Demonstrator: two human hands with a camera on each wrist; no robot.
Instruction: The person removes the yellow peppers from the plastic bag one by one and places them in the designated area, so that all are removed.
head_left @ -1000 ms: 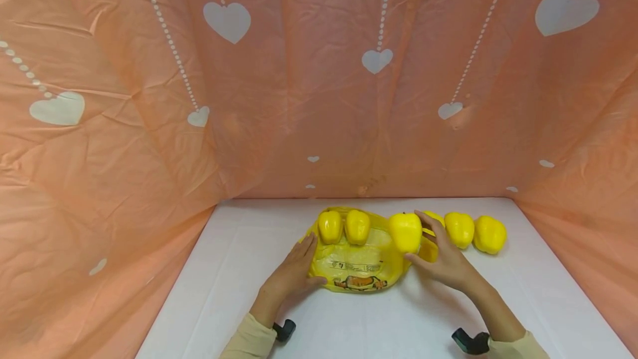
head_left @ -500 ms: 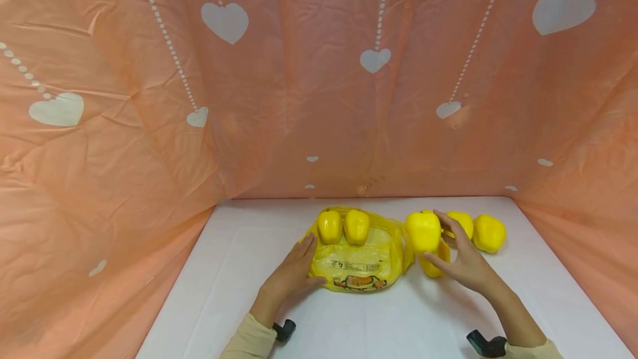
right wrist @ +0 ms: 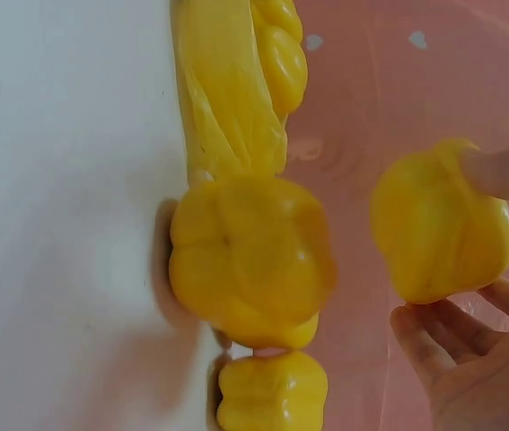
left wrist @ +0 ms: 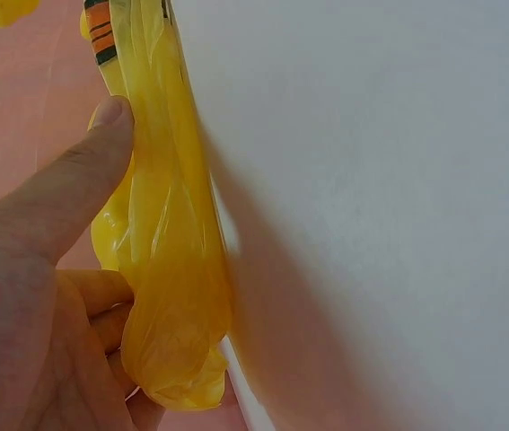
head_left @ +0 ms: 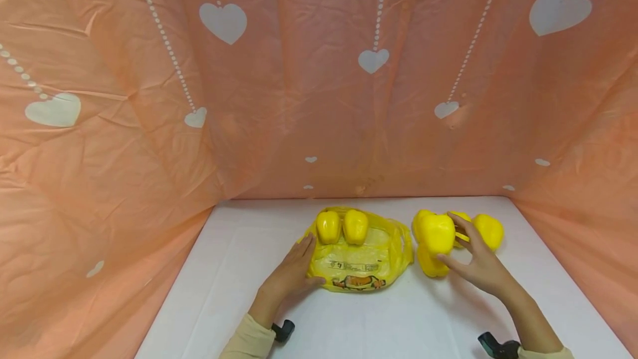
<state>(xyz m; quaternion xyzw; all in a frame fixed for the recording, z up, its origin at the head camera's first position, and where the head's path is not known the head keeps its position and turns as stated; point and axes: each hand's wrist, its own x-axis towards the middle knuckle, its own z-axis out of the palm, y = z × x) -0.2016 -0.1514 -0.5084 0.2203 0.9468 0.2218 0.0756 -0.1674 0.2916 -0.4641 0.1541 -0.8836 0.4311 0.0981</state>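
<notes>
In the head view, a flattened yellow plastic bag (head_left: 359, 256) with printed text and a picture lies on the table, and two yellow bell peppers (head_left: 341, 227) rest on its far part. My left hand (head_left: 294, 267) lies against the bag's left edge, fingers extended, thumb along its near side. To the right of the bag, my right hand (head_left: 476, 262) grips a yellow bell pepper (head_left: 438, 232) between thumb and fingers. The right wrist view shows this held pepper (right wrist: 443, 224) raised apart from another pepper (right wrist: 250, 256) on the table. Several more peppers (head_left: 489, 231) are partly hidden behind the right hand.
The white table (head_left: 369, 320) ends at an orange curtain (head_left: 319, 98) with white hearts, which closes off the back and both sides. Black wrist mounts (head_left: 284, 330) show under both forearms.
My right hand has moved rightward with the held bell pepper, from over the bag's right edge to above the other peppers. My left hand has stayed at the bag.
</notes>
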